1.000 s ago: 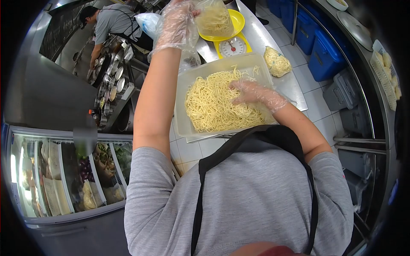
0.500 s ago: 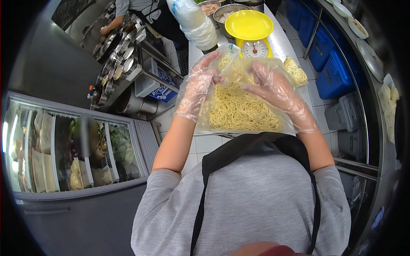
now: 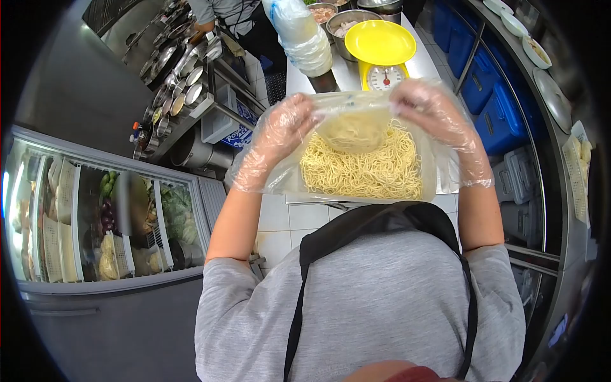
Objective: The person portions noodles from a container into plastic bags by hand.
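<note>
A clear plastic bag [image 3: 340, 109] with some noodles in its bottom is stretched taut between my hands. My left hand [image 3: 286, 127], in a loose clear plastic glove, pinches its left top corner. The right top corner is gripped by my right hand [image 3: 433, 111], gloved the same way. Below the bag, loose yellow noodles [image 3: 363, 172] fill a shallow clear tray [image 3: 430, 181] on the table's near end. Just beyond the bag stands a yellow kitchen scale [image 3: 386, 76] with a bare round pan [image 3: 380, 42].
A plastic-wrapped stack [image 3: 305, 48] stands left of the scale. Metal bowls [image 3: 344, 28] with meat are behind it. To the left are a glass-topped fridge [image 3: 114, 223] and a pan rack; a co-worker's hand [image 3: 202, 28] is there. Blue bins [image 3: 499, 114] line the right.
My hands have moved apart, pulling the bag's mouth wide and flat. My right hand, open before, now grips the bag. The small tied noodle bag at right is now hidden.
</note>
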Available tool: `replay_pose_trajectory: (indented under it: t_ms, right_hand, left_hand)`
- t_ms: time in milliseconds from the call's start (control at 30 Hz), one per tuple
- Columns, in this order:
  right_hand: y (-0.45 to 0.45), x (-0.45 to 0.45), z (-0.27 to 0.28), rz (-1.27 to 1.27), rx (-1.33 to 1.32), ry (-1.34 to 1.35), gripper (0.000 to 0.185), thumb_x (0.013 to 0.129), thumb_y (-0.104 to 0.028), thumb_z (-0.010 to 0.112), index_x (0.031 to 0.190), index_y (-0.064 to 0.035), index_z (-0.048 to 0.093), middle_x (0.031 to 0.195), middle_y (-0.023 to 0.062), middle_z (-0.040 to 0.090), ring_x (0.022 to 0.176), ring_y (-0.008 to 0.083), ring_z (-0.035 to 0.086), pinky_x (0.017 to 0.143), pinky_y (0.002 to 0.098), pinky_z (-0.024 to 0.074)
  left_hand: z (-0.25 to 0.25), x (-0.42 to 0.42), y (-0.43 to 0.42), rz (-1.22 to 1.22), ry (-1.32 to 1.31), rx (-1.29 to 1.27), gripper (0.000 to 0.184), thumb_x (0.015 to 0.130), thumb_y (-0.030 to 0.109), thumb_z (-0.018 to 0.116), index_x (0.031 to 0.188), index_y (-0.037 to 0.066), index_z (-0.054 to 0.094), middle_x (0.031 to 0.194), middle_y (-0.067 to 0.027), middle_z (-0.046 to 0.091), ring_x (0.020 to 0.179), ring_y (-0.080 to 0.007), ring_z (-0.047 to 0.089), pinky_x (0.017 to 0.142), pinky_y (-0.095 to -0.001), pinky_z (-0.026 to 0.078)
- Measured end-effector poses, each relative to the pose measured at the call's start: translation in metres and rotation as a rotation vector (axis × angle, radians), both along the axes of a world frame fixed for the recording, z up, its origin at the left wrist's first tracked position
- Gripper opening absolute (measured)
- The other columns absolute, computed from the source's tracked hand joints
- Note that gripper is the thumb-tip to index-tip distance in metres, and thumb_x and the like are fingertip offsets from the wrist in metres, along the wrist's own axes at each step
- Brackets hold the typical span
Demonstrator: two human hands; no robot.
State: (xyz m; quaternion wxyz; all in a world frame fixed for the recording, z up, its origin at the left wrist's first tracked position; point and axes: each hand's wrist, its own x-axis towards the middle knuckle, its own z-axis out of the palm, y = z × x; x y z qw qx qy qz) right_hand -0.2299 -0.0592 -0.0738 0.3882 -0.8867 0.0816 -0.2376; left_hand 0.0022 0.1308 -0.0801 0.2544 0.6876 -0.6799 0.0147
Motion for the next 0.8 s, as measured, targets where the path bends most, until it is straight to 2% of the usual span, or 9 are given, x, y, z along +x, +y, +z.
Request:
replay_pose_trajectory:
  t_ms: [33, 100, 167, 233, 533, 600, 633, 700, 800]
  right_hand:
    - [-0.001, -0.003, 0.001, -0.045, 0.253, -0.077, 0.022, 0.084, -0.017, 0.066, 0.099, -0.0025, 0.06, 0.097, 0.0096, 0.065, 0.09, 0.0207, 0.06, 0.076, 0.0361, 0.0488]
    - [-0.014, 0.0, -0.043, -0.052, 0.458, -0.285, 0.032, 0.084, -0.021, 0.067, 0.11, -0.0048, 0.057, 0.11, 0.01, 0.06, 0.099, 0.0181, 0.057, 0.08, 0.0346, 0.0495]
    - [-0.014, -0.001, -0.077, -0.223, 0.335, 0.116, 0.041, 0.083, -0.024, 0.069, 0.117, -0.0067, 0.053, 0.117, 0.0116, 0.055, 0.103, 0.0211, 0.056, 0.084, 0.0339, 0.0492]
    - [0.008, -0.004, -0.079, 0.06, 0.012, 0.499, 0.042, 0.082, -0.028, 0.069, 0.115, -0.0066, 0.054, 0.114, 0.013, 0.056, 0.104, 0.0262, 0.056, 0.09, 0.0366, 0.047]
    - [0.026, 0.008, -0.132, -0.027, 0.158, 0.374, 0.038, 0.079, -0.026, 0.071, 0.107, -0.0038, 0.058, 0.107, 0.0144, 0.057, 0.107, 0.0293, 0.053, 0.092, 0.0373, 0.0419]
    - [0.023, 0.012, -0.139, 0.045, 0.071, 0.34, 0.037, 0.078, -0.024, 0.071, 0.107, -0.0044, 0.058, 0.106, 0.0147, 0.057, 0.105, 0.0299, 0.053, 0.092, 0.037, 0.0419]
    - [0.022, 0.012, -0.139, 0.039, 0.075, 0.335, 0.037, 0.078, -0.024, 0.071, 0.107, -0.0044, 0.058, 0.106, 0.0147, 0.057, 0.105, 0.0299, 0.053, 0.092, 0.037, 0.0419]
    - [0.023, 0.011, -0.14, 0.035, 0.094, 0.329, 0.037, 0.078, -0.023, 0.072, 0.107, -0.0046, 0.058, 0.106, 0.0146, 0.057, 0.105, 0.0299, 0.053, 0.092, 0.0371, 0.0418]
    - [0.024, 0.01, -0.138, 0.029, 0.111, 0.336, 0.038, 0.078, -0.023, 0.072, 0.107, -0.0044, 0.058, 0.107, 0.0142, 0.057, 0.105, 0.0295, 0.053, 0.092, 0.0374, 0.0417]
  left_hand:
    - [0.003, -0.002, -0.003, -0.041, 0.039, -0.17, 0.02, 0.086, 0.021, 0.063, 0.092, 0.002, 0.058, 0.088, -0.0125, 0.056, 0.075, -0.0274, 0.059, 0.069, -0.0349, 0.048]
    - [0.008, -0.002, -0.013, 0.066, 0.268, -0.063, 0.018, 0.089, 0.019, 0.061, 0.094, 0.001, 0.059, 0.084, -0.0107, 0.06, 0.073, -0.0221, 0.061, 0.069, -0.031, 0.048]
    - [0.028, -0.014, -0.028, 0.136, 0.771, -0.119, 0.018, 0.094, 0.015, 0.054, 0.095, -0.001, 0.063, 0.087, -0.0063, 0.065, 0.081, -0.0134, 0.06, 0.075, -0.0278, 0.049]
    - [0.051, -0.024, -0.042, 0.166, 0.934, -0.203, 0.025, 0.095, 0.024, 0.052, 0.096, 0.001, 0.063, 0.086, -0.0073, 0.066, 0.08, -0.0149, 0.063, 0.077, -0.0299, 0.051]
    - [0.078, 0.035, -0.172, -0.163, 0.738, -0.383, 0.028, 0.093, 0.028, 0.056, 0.095, 0.001, 0.062, 0.088, -0.0089, 0.067, 0.082, -0.0159, 0.063, 0.076, -0.0296, 0.05]
    - [0.058, 0.045, -0.211, -0.16, 1.063, -0.524, 0.038, 0.085, 0.006, 0.057, 0.122, 0.0, 0.05, 0.094, -0.0066, 0.061, 0.076, -0.011, 0.06, 0.065, -0.0217, 0.051]
    - [0.053, 0.042, -0.218, -0.166, 1.06, -0.518, 0.038, 0.085, 0.006, 0.057, 0.122, 0.0, 0.05, 0.094, -0.0066, 0.061, 0.076, -0.011, 0.06, 0.065, -0.0217, 0.051]
    - [0.038, 0.032, -0.224, 0.014, 0.478, -0.533, 0.022, 0.093, 0.02, 0.054, 0.092, 0.0, 0.061, 0.088, -0.0088, 0.067, 0.079, -0.014, 0.061, 0.075, -0.0281, 0.049]
    - [0.018, 0.018, -0.22, 0.0, 0.57, -0.504, 0.017, 0.093, 0.015, 0.054, 0.09, -0.001, 0.06, 0.088, -0.0075, 0.067, 0.078, -0.0122, 0.059, 0.074, -0.0248, 0.046]
